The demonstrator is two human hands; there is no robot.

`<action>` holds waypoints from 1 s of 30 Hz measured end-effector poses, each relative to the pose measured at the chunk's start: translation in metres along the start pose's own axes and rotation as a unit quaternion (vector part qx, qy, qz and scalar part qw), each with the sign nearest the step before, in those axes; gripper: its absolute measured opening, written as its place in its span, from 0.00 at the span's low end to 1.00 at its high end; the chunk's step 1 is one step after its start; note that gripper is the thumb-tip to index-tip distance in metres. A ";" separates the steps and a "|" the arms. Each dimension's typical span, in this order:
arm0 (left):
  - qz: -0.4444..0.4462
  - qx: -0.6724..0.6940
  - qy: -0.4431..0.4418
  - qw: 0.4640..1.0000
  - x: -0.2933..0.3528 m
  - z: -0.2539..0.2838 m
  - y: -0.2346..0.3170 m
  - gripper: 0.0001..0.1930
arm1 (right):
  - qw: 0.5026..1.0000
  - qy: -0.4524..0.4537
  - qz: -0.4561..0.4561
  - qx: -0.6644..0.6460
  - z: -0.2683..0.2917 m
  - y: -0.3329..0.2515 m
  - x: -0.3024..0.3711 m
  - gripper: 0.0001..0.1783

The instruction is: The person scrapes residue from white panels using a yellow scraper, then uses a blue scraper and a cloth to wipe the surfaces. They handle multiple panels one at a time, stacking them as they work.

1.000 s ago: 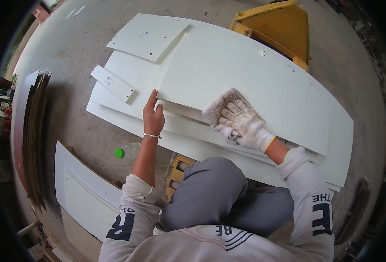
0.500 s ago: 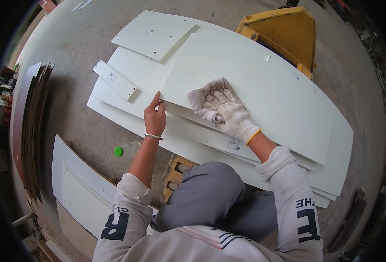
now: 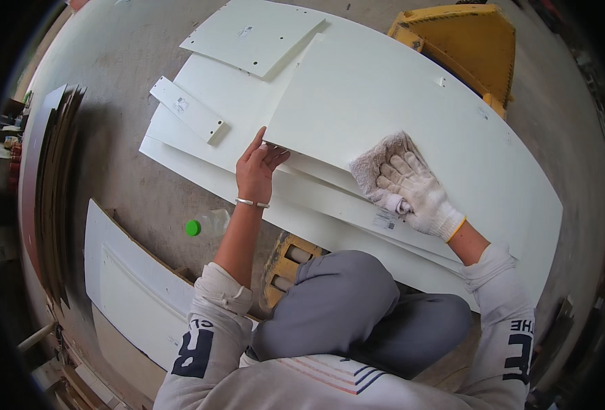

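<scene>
A large white panel lies uppermost on a stack of white boards. My bare left hand, with a silver bangle at the wrist, grips its near left corner: the index finger runs along the edge, and the other fingers curl beneath. Over the panel's near long edge, my right hand wears a white knit glove and presses a greyish-white cloth flat on the surface. Its gloved fingers spread over the cloth, and a fold of cloth shows by the thumb.
Two smaller drilled white boards, a wide one and a narrow strip, rest on the stack's left part. Yellow metal equipment stands behind. A clear bottle with a green cap lies on the floor. Brown boards lean at left.
My right hand has slid the cloth rightward along the panel. My left hand's fingers have gone further under the panel's corner. The whole view has shifted slightly.
</scene>
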State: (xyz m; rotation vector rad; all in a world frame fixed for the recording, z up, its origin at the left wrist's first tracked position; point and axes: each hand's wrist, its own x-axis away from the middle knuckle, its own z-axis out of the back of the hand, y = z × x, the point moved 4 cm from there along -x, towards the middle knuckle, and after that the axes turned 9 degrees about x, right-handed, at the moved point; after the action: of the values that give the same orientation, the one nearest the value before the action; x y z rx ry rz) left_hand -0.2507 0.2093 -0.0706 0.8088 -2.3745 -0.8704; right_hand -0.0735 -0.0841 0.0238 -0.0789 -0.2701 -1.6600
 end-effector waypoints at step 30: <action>0.138 0.264 -0.104 0.949 -0.009 0.035 -0.006 0.39 | 0.996 0.052 0.075 0.017 0.014 -0.067 -0.101 0.34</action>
State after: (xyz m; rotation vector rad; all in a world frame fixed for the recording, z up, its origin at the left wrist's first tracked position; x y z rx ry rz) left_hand -0.2637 0.2261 -0.1007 0.5639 -2.8704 -0.2061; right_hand -0.1302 0.0224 0.0079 0.0139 -0.2084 -1.5041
